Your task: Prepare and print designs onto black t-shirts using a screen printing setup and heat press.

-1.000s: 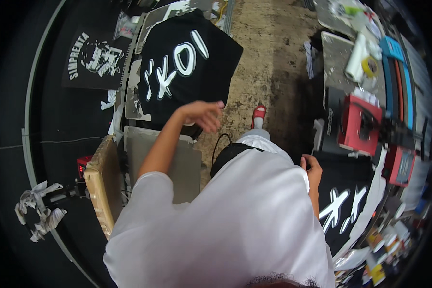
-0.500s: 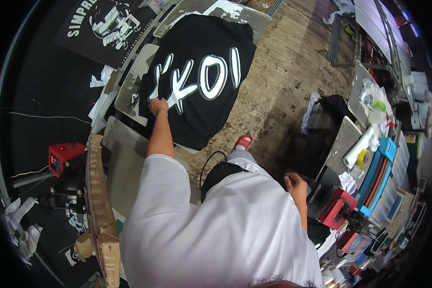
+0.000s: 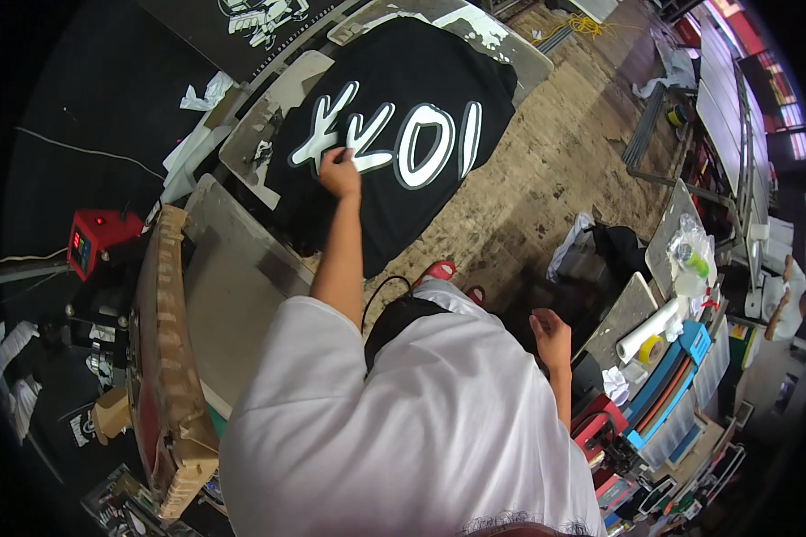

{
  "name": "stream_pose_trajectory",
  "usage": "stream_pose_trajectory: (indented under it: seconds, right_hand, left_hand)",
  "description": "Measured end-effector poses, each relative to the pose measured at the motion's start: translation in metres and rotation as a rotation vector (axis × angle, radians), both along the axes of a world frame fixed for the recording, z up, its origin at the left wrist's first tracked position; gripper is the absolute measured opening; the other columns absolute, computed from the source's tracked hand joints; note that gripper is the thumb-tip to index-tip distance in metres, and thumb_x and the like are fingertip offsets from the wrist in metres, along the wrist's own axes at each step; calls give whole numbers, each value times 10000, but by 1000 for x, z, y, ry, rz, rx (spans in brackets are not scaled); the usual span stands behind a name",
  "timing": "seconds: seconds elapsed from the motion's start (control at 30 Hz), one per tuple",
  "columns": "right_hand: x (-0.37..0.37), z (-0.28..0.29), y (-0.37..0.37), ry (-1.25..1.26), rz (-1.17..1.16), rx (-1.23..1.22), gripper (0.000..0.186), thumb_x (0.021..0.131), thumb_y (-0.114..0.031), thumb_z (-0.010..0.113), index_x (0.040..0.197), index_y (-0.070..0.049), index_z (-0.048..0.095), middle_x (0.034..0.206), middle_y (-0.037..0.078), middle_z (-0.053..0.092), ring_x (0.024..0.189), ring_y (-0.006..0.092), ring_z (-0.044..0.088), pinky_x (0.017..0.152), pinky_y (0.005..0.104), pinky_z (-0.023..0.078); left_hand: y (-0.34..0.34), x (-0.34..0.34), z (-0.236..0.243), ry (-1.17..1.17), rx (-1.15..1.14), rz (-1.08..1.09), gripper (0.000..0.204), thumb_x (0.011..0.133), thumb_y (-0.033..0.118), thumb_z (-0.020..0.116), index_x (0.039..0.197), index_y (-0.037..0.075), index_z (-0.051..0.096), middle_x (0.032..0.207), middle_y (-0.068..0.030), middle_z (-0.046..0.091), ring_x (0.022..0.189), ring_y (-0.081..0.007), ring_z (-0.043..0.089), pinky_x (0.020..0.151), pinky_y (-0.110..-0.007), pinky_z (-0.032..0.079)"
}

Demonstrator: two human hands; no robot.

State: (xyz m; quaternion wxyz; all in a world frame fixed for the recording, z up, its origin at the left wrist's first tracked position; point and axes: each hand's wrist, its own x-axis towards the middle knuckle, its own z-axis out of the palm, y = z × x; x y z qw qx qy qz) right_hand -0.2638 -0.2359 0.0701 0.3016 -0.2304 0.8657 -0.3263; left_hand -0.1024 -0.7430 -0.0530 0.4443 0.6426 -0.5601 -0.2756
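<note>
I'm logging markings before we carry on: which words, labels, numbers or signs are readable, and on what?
I won't copy wording, only say where it stands.
Black fabric by the left hand: large white characters, grey outline.
Dark panel, upper left: small pale lettering along its edge, beside a white drawing.
Red control box, left: lit display, too small to read.

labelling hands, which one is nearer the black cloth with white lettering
Left. The left hand is over the black cloth, at its white lettering; the right hand is apart, by the white shirt.
</note>
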Motion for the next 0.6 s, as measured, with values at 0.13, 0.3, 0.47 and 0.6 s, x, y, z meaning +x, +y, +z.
stream_pose_trajectory:
  seconds: [0.13,0.3,0.47,0.6]
  right_hand:
    - [-14,0,-16,-14,64,-53,202,935,-101,689,1093,26,680,970,148,745,866,190,734,809,307,558]
    - [-34,11,-52,136,-14,-167,623,834,-26,753,1399,-49,491,1287,182,614,1084,266,661,888,333,536]
    - [-67,13,-64,654,56,-252,942,634,65,751,1492,-136,418,1540,197,365,1401,427,346,1170,487,300]
    - [-85,-25,-37,645,196,87,389,665,-80,770,1049,-110,713,1338,115,563,1304,375,455,1070,511,380]
  left_hand:
    - [69,-71,24,160,-141,-508,97,774,16,772,856,30,720,943,-109,726,859,-240,696,764,-335,536]
    - [193,-133,85,252,214,-1282,149,872,52,709,984,22,616,875,-82,695,806,-160,654,729,-335,510]
    - [267,-117,126,253,293,-1691,172,912,64,678,1044,22,577,854,-83,669,795,-150,632,746,-324,504]
    - [283,-88,131,404,477,-1561,142,912,27,653,1031,13,577,961,-33,611,904,-118,595,808,-297,488]
